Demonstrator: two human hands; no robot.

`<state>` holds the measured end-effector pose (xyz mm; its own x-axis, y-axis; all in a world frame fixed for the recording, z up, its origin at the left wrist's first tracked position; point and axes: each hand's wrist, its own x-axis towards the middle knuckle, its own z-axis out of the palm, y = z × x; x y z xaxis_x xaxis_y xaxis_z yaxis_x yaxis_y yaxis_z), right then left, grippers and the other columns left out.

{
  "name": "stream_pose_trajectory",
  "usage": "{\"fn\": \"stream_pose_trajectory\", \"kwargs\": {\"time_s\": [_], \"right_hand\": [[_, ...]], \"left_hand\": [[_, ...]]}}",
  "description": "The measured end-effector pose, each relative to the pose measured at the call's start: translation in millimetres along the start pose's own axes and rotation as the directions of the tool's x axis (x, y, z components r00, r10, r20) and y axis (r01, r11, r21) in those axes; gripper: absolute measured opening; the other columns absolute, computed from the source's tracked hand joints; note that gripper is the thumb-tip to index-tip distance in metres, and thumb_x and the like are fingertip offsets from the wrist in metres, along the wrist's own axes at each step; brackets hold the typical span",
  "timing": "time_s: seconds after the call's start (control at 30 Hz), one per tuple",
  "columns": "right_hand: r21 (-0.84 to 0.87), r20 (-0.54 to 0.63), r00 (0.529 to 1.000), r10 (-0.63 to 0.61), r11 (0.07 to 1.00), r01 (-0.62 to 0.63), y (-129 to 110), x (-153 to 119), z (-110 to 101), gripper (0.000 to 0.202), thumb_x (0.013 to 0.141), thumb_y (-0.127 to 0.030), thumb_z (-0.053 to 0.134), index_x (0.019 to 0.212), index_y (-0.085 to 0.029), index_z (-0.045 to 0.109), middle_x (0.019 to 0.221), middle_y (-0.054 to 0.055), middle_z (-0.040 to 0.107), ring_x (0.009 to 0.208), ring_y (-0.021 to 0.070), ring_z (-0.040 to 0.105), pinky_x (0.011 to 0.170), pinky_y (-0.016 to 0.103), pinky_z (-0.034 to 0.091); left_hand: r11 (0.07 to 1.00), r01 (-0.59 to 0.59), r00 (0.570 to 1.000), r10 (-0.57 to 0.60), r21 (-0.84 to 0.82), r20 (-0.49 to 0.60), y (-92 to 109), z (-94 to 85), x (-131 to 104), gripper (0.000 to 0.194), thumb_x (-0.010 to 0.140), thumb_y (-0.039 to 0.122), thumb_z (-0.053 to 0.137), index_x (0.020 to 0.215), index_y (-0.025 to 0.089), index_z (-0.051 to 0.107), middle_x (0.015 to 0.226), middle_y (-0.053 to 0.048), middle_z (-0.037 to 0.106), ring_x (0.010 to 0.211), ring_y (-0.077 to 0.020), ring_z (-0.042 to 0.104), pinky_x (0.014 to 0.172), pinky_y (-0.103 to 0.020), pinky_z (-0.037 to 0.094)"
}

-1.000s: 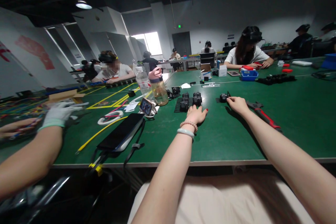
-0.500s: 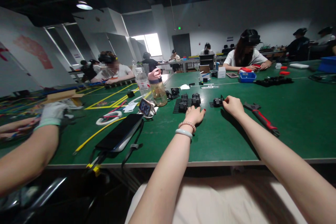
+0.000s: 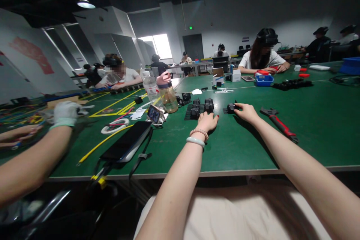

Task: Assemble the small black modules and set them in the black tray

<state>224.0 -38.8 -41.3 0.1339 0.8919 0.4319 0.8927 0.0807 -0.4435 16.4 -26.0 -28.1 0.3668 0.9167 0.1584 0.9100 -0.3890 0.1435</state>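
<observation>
My left hand [image 3: 207, 122], with a beaded bracelet and a pale bangle at the wrist, rests at the near edge of a group of black parts [image 3: 195, 111]. Its thumb points out to the right, apart from the fingers, and nothing shows in its grasp. To the right, my right hand [image 3: 245, 112] has thumb and fingertips closed on the side of a single black part [image 3: 231, 108] lying on the green table [image 3: 225, 150]. A wrench with red and black handles [image 3: 281, 125] lies right of my right hand.
Left of my hands are a pink-lidded bottle [image 3: 168, 95], a clear bottle [image 3: 152, 88], a small clock-like display [image 3: 154, 114], a black tablet-like device [image 3: 128, 142] and a yellow cable [image 3: 104, 141]. Another person's gloved hand [image 3: 64, 114] works at far left. A blue bin [image 3: 264, 80] stands beyond.
My right hand's fingers have come together on the single black part's right side. My left hand stays by the group. The other person's gloved hand has moved right. The view has shifted slightly.
</observation>
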Motion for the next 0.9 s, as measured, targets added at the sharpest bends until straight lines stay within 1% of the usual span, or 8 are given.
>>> {"fn": "stream_pose_trajectory", "kwargs": {"time_s": [0.2,0.33,0.4,0.5,0.6,0.67,0.77,0.9], "right_hand": [[0.073,0.045,0.998,-0.035,0.997,0.031,-13.9,-3.3,-5.7,0.036,0.068,-0.031,0.048,0.101,-0.02,0.058,0.096,0.003,0.061,0.088,0.0173,0.056,0.079,0.026,0.041],[0.136,0.076,0.991,-0.109,0.986,0.098,-22.3,-6.0,-7.5,0.034,0.068,-0.029,0.048,0.098,-0.019,0.059,0.094,0.003,0.062,0.086,0.0153,0.057,0.079,0.023,0.041],[0.161,0.085,0.984,-0.154,0.977,0.139,-25.1,-7.1,-8.4,0.033,0.067,-0.027,0.048,0.097,-0.019,0.06,0.093,0.003,0.062,0.086,0.015,0.057,0.08,0.023,0.04],[0.19,0.095,0.973,-0.208,0.964,0.188,-28.3,-8.7,-9.8,0.032,0.066,-0.025,0.049,0.095,-0.02,0.061,0.092,0.003,0.063,0.084,0.0147,0.057,0.078,0.022,0.041],[0.232,0.106,0.96,-0.26,0.945,0.23,-31.2,-9.8,-10.1,0.03,0.066,-0.023,0.049,0.093,-0.02,0.062,0.089,0.002,0.064,0.081,0.0139,0.058,0.075,0.022,0.042],[0.251,0.101,0.957,-0.271,0.938,0.239,-32.7,-10.1,-9.0,0.031,0.066,-0.022,0.05,0.094,-0.02,0.061,0.086,0.003,0.064,0.079,0.0136,0.058,0.074,0.022,0.042],[0.258,0.068,0.967,-0.245,0.941,0.22,-32.2,-9.3,-4.6,0.039,0.064,-0.023,0.052,0.103,-0.018,0.055,0.085,0.004,0.064,0.072,0.0127,0.058,0.071,0.023,0.043],[0.224,0.085,0.972,-0.218,0.955,0.195,-27.2,-7.9,3.1,0.051,0.06,-0.026,0.057,0.109,-0.014,0.049,0.096,0.008,0.059,0.073,0.0135,0.058,0.071,0.024,0.043]], "left_hand": [[0.996,0.05,0.996,-0.055,-0.077,-0.068,0.1,2.3,2.9,0.05,0.073,0.053,0.028,0.1,0.017,0.05,0.106,-0.012,0.046,0.102,-0.0262,0.039,0.085,-0.036,0.031],[0.982,0.097,0.978,-0.124,-0.161,-0.167,0.0,0.2,5.3,0.039,0.073,0.041,0.037,0.094,0.013,0.052,0.096,-0.013,0.05,0.094,-0.0229,0.045,0.081,-0.032,0.035],[0.975,0.077,0.964,-0.126,-0.208,-0.236,0.5,-0.9,6.4,0.034,0.072,0.038,0.039,0.091,0.013,0.052,0.092,-0.012,0.05,0.089,-0.0203,0.048,0.08,-0.03,0.036],[0.965,-0.062,0.944,-0.027,-0.255,-0.33,3.4,-0.8,6.2,0.035,0.07,0.039,0.043,0.093,0.014,0.05,0.091,-0.01,0.049,0.087,-0.018,0.048,0.08,-0.029,0.037],[0.935,-0.214,0.928,0.103,-0.284,-0.358,7.0,1.5,4.5,0.04,0.067,0.04,0.048,0.1,0.016,0.046,0.096,-0.008,0.047,0.09,-0.0167,0.047,0.082,-0.028,0.036],[0.921,-0.251,0.928,0.141,-0.299,-0.346,8.1,3.1,3.7,0.044,0.065,0.039,0.05,0.103,0.016,0.044,0.098,-0.008,0.045,0.091,-0.0165,0.047,0.084,-0.028,0.036],[0.913,-0.265,0.932,0.161,-0.31,-0.324,7.8,4.2,3.5,0.046,0.063,0.035,0.053,0.104,0.016,0.044,0.099,-0.008,0.045,0.091,-0.0166,0.048,0.085,-0.028,0.036],[0.902,-0.313,0.927,0.223,-0.296,-0.3,7.6,1.9,3.2,0.043,0.061,0.027,0.057,0.101,0.016,0.047,0.095,-0.007,0.049,0.088,-0.016,0.049,0.083,-0.026,0.038]]}}
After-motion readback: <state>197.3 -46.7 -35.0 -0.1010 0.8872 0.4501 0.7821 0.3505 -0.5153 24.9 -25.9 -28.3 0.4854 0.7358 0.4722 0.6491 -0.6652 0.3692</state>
